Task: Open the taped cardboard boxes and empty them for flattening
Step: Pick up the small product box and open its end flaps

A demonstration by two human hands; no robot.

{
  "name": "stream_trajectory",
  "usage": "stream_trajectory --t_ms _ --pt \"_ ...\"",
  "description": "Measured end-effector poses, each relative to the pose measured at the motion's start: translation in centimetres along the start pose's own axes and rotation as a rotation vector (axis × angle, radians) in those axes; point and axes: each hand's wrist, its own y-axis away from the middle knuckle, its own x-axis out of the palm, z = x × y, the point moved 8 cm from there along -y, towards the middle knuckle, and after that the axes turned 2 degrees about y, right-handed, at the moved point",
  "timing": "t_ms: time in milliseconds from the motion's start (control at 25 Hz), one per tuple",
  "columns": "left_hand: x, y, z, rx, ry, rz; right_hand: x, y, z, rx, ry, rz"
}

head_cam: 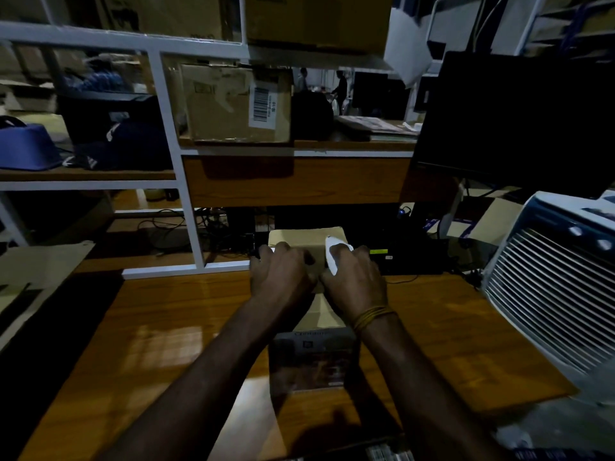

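Note:
A small cardboard box (312, 314) stands on the wooden table (166, 327) in front of me, its near face printed and dark. My left hand (281, 274) lies on the top of the box near its far left edge, fingers curled over it. My right hand (354, 277) is on the top right of the box and grips a small white object (331, 259), which may be a cutter. The far part of the box top (306, 236) shows beyond my knuckles.
A white air cooler (545, 287) stands at the right. A dark monitor (512, 121) hangs above it. A white shelf frame (186, 181) holds a labelled cardboard box (233, 104), bags and a blue container (26, 148). Flat cardboard (33, 271) lies at left.

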Motion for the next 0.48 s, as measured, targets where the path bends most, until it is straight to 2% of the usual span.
stream_trajectory --t_ms 160,280,400,480 --pt "-2.1 -0.5 -0.5 0.058 0.057 -0.084 -3.3 0.6 0.3 -0.133 -0.099 -0.282" --pt "-3.0 -1.0 1.0 0.064 0.142 -0.173 -3.9 0.7 -1.2 -0.107 -0.15 -0.359" --pt "-3.2 -0.9 3.5 0.0 0.15 -0.193 -3.8 0.8 -3.1 -0.014 -0.01 -0.406" --pt "-2.7 -0.4 5.1 -0.069 -0.005 -0.151 -3.8 0.7 -3.9 0.029 0.126 -0.423"
